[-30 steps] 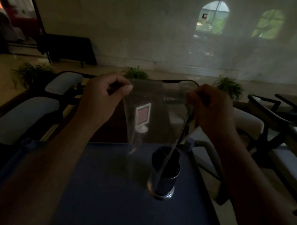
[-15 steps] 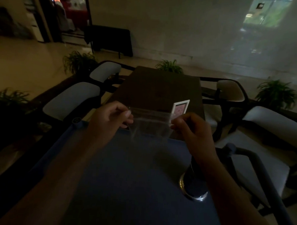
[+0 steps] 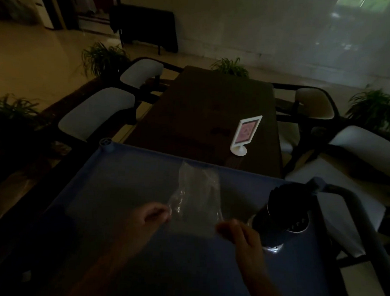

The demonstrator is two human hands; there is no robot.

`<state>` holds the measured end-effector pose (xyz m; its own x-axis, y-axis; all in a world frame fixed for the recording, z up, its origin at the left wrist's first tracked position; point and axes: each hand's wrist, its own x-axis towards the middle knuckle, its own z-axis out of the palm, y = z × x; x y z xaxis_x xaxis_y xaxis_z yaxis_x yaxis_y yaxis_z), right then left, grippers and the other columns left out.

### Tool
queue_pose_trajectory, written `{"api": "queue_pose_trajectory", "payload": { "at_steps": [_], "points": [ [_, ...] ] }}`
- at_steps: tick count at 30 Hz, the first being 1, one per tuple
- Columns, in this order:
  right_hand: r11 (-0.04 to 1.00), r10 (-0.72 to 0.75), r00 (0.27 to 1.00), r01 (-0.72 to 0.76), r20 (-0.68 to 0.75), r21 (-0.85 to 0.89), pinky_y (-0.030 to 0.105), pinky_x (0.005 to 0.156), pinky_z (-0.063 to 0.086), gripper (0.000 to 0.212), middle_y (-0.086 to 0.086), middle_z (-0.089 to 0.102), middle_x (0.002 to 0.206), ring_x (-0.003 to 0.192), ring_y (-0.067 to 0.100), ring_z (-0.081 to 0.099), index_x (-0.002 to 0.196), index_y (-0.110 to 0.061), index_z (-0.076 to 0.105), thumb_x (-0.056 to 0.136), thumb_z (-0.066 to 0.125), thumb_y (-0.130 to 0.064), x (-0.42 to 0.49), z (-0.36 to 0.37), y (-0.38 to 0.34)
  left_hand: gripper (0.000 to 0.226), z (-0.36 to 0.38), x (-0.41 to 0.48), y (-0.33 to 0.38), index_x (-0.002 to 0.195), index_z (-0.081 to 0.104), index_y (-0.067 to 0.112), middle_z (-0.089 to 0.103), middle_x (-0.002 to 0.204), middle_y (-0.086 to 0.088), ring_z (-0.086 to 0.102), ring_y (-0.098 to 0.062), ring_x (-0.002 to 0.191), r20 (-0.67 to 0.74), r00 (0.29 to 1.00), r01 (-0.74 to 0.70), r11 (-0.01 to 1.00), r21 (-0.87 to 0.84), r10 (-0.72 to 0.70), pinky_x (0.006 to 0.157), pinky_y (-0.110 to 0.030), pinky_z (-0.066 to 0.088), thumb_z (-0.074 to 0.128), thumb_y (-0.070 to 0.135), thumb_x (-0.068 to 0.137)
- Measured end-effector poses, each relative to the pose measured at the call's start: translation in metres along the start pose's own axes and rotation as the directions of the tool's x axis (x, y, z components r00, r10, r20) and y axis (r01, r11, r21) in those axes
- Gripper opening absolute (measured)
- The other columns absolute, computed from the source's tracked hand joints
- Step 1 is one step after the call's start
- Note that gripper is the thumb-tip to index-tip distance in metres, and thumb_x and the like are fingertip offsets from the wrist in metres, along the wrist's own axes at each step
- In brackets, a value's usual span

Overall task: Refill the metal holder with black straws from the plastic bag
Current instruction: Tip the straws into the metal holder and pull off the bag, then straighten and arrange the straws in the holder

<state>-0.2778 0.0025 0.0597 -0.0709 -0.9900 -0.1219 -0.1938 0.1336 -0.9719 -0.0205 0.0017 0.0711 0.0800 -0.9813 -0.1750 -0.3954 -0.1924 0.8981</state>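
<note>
On the blue cart top (image 3: 120,189), the left hand (image 3: 155,215) pinches the near-left edge of the clear plastic bag (image 3: 196,197), which lies flat on the cart. The right hand (image 3: 241,235), dim and blurred, seems to pinch the bag's near-right corner. Just right of it stands the metal holder (image 3: 282,223), with black straws (image 3: 285,195) in it.

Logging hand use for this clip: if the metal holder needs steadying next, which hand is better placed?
Right, probably. Both hands pinch the plastic bag, but the right hand is close beside the metal holder; the left hand is across the bag from it.
</note>
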Motion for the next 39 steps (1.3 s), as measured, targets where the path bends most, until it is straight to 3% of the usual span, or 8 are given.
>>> {"api": "queue_pose_trajectory", "payload": {
  "at_steps": [3, 6, 10, 14, 19, 24, 32, 39],
  "points": [
    [0.974, 0.034, 0.995, -0.013, 0.092, -0.225, 0.042, 0.074, 0.058, 0.026, -0.004, 0.075, 0.084, 0.079, 0.017, 0.071, 0.084, -0.033, 0.074, 0.080, 0.060, -0.056, -0.009, -0.001, 0.044, 0.024, 0.016, -0.006, -0.035, 0.087, 0.069, 0.030, 0.074, 0.085, 0.013, 0.068, 0.005, 0.083, 0.085, 0.995, 0.045, 0.994, 0.098, -0.054, 0.082, -0.021, 0.053, 0.071, 0.006, 0.084],
    [0.903, 0.065, 0.972, 0.039, 0.225, -0.429, 0.019, 0.070, 0.051, 0.024, -0.028, 0.069, 0.083, 0.078, -0.003, 0.067, 0.079, -0.051, 0.068, 0.087, 0.064, -0.028, -0.018, -0.005, 0.071, 0.027, 0.023, -0.009, -0.060, 0.085, 0.065, 0.039, 0.071, 0.085, 0.019, 0.066, 0.006, 0.084, 0.192, 0.973, 0.080, 0.970, 0.230, -0.125, 0.082, -0.014, 0.050, 0.071, 0.013, 0.084],
    [0.810, 0.162, 0.944, 0.039, 0.288, -0.585, 0.022, 0.070, 0.053, 0.017, -0.018, 0.070, 0.077, 0.074, -0.003, 0.066, 0.083, -0.035, 0.073, 0.091, 0.061, -0.025, -0.017, -0.011, 0.076, 0.026, 0.023, -0.005, -0.072, 0.085, 0.063, 0.043, 0.065, 0.075, 0.038, 0.059, 0.022, 0.083, 0.324, 0.938, -0.002, 0.932, 0.363, -0.124, 0.077, -0.005, 0.043, 0.068, 0.017, 0.087],
    [0.687, 0.092, 0.951, 0.154, 0.295, -0.710, 0.035, 0.067, 0.053, 0.019, -0.006, 0.066, 0.076, 0.068, 0.006, 0.062, 0.081, -0.022, 0.067, 0.094, 0.053, -0.026, -0.002, -0.017, 0.056, 0.019, 0.019, 0.016, -0.057, 0.088, 0.065, 0.038, 0.065, 0.081, 0.023, 0.061, 0.016, 0.081, 0.337, 0.939, -0.085, 0.910, 0.405, -0.063, 0.074, -0.008, 0.043, 0.066, 0.020, 0.087],
    [0.658, -0.155, 0.929, 0.350, 0.335, -0.666, 0.033, 0.068, 0.053, 0.013, 0.000, 0.066, 0.096, 0.080, 0.017, 0.065, 0.099, -0.019, 0.066, 0.091, 0.056, -0.018, 0.026, 0.004, 0.035, 0.016, 0.049, 0.036, -0.016, 0.107, 0.066, 0.020, 0.064, 0.096, 0.011, 0.061, 0.000, 0.087, 0.298, 0.948, -0.241, 0.862, 0.447, 0.111, 0.074, -0.010, 0.043, 0.060, 0.016, 0.092],
    [0.654, -0.134, 0.883, 0.420, 0.450, -0.629, 0.035, 0.086, 0.051, 0.030, 0.010, 0.061, 0.116, 0.103, 0.028, 0.061, 0.112, -0.016, 0.065, 0.083, 0.059, -0.019, 0.054, 0.032, 0.054, 0.039, 0.078, 0.053, -0.016, 0.129, 0.053, 0.024, 0.047, 0.137, 0.003, 0.046, -0.014, 0.126, 0.441, 0.879, -0.433, 0.688, 0.582, 0.181, 0.105, -0.027, 0.040, 0.058, 0.021, 0.091],
    [0.392, 0.079, 0.855, 0.446, 0.513, -0.805, 0.049, 0.116, 0.026, 0.085, 0.007, 0.023, 0.155, 0.143, 0.032, 0.023, 0.148, -0.030, 0.024, 0.074, 0.037, -0.069, 0.064, 0.034, 0.079, 0.096, 0.083, 0.062, -0.038, 0.151, 0.011, 0.033, -0.008, 0.161, -0.004, -0.010, -0.034, 0.147, 0.538, 0.838, -0.407, 0.557, 0.724, -0.088, 0.120, -0.054, 0.013, 0.073, 0.041, 0.077],
    [0.363, 0.126, 0.862, 0.421, 0.491, -0.831, 0.059, 0.118, 0.005, 0.086, 0.009, 0.013, 0.160, 0.148, 0.037, 0.006, 0.151, -0.027, 0.016, 0.080, 0.046, -0.064, 0.063, 0.034, 0.080, 0.117, 0.090, 0.060, -0.042, 0.152, -0.003, 0.030, -0.022, 0.159, -0.014, -0.024, -0.044, 0.142, 0.531, 0.824, -0.397, 0.469, 0.789, -0.198, 0.115, -0.058, -0.005, 0.072, 0.060, 0.068]
  ]
}}
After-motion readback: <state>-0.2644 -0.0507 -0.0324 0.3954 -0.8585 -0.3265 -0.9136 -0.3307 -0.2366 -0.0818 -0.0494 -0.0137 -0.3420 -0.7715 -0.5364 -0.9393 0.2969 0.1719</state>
